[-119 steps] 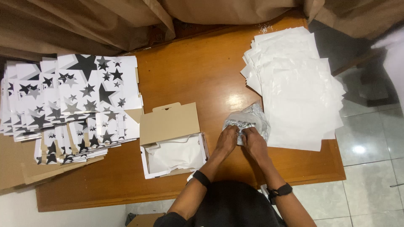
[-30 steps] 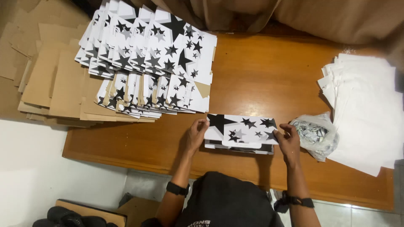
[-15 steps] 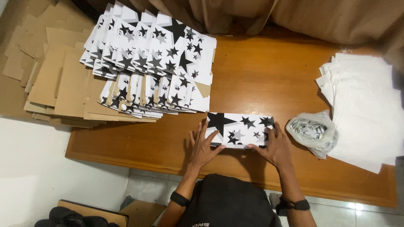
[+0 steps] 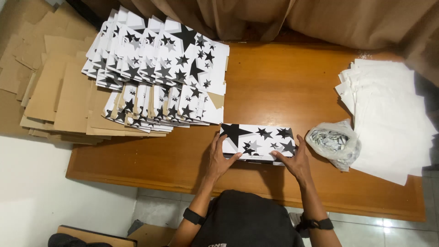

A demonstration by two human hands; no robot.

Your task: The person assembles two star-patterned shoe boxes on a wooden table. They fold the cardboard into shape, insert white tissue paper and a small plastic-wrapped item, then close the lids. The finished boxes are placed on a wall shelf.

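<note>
One closed star-printed box (image 4: 258, 142) is being pressed by two hands, the left hand (image 4: 218, 158) and the right hand (image 4: 296, 160). One clear bag of small packets (image 4: 334, 142) is being seen. The overlapping flat star-printed boxes (image 4: 160, 73), cardboard sheets (image 4: 50, 96) and white sheets (image 4: 388, 114) are not being counted exactly.

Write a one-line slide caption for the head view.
Both hands, left hand and right hand, press on a closed star-printed box on the wooden table.
</note>
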